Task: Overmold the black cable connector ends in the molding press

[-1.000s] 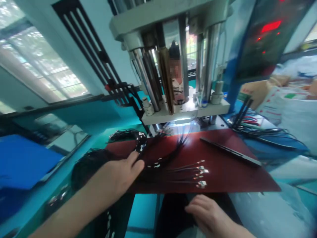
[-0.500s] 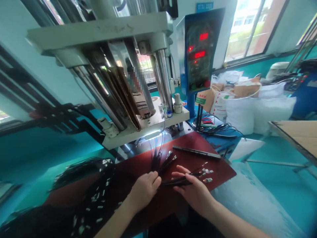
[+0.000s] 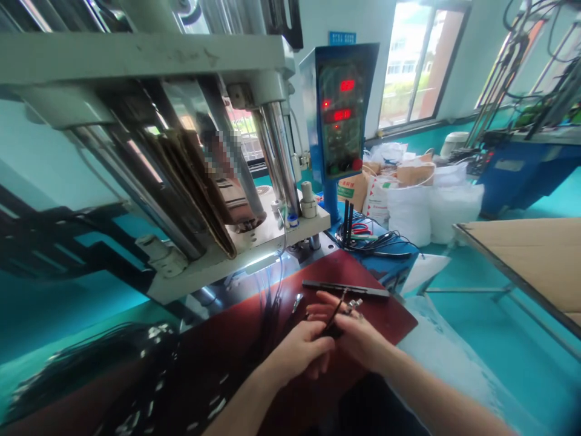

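Both my hands meet over the dark red work mat (image 3: 254, 330) in front of the press machine (image 3: 190, 157). My left hand (image 3: 302, 348) is closed around a small bundle of thin black wires with metal terminals (image 3: 347, 306). My right hand (image 3: 358, 333) pinches the same bundle from the right, the terminal ends sticking up above its fingers. More black wires (image 3: 272, 290) run from under the press plate toward my hands. A big heap of black wires with white tags (image 3: 136, 375) lies on the mat at my left.
A black metal bar (image 3: 347, 288) lies on the mat just beyond my hands. A blue control box with red digits (image 3: 340, 109) stands behind it, with loose cables (image 3: 376, 239) at its foot. White sacks (image 3: 426, 200) and a cardboard sheet (image 3: 535, 254) are at the right.
My view swung right and down. My left hand left the wire heap and my right hand came up from below; both gathered the loose terminal wires off the mat and now hold them lifted together.
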Demonstrator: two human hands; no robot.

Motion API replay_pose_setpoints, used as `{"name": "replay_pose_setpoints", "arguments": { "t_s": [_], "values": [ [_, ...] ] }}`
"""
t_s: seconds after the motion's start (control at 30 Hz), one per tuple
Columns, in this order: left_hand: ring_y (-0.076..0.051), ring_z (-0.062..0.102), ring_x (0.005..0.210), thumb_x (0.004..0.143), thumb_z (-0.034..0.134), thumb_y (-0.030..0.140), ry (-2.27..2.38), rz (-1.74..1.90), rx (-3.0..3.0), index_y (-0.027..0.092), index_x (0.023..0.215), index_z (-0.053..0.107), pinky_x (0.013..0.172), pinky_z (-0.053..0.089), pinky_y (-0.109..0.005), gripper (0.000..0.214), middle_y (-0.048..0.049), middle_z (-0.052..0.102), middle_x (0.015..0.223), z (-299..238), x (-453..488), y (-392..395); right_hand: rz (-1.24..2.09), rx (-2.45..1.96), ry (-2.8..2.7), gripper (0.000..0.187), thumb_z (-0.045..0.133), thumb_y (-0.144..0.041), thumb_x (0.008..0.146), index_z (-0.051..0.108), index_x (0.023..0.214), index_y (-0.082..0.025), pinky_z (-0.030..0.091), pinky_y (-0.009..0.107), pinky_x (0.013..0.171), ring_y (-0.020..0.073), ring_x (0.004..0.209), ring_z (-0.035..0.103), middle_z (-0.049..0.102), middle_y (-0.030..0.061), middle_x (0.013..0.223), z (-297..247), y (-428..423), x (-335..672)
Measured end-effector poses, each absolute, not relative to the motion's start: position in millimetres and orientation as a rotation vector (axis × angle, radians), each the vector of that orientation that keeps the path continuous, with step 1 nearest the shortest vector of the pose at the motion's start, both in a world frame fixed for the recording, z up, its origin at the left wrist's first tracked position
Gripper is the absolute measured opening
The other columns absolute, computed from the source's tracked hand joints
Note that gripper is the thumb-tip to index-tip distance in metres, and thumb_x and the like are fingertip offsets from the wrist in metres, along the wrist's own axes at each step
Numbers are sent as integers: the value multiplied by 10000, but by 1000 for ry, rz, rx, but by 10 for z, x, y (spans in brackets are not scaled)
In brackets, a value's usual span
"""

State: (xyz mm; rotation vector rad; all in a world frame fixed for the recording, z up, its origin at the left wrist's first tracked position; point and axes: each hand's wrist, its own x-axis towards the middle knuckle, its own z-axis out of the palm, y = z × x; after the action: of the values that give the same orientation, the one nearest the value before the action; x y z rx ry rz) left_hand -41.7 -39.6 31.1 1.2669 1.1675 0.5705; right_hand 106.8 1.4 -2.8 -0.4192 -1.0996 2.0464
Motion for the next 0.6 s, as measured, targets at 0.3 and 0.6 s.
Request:
{"name": "replay_pose_setpoints", "arguments": {
  "t_s": [0.3,0.6],
  "values": [
    [-90,493,386,721,529,330,1159,682,1154,130,742,513,393,358,-189,202,3,572,509,290,-274,-210,1639,-638,-1640,446,455,-502,873,552,1216,-235,266,442,1040,241,1208,436,522,81,1287,406,415,1216],
    [-87,482,383,700,582,330,1135,765,1182,101,703,567,391,382,-198,230,-5,560,496,323,-70,-77,1801,-727,-1710,668,526,-437,832,235,1418,-297,505,405,804,196,861,631,366,74,1409,339,361,1256]
  ]
}}
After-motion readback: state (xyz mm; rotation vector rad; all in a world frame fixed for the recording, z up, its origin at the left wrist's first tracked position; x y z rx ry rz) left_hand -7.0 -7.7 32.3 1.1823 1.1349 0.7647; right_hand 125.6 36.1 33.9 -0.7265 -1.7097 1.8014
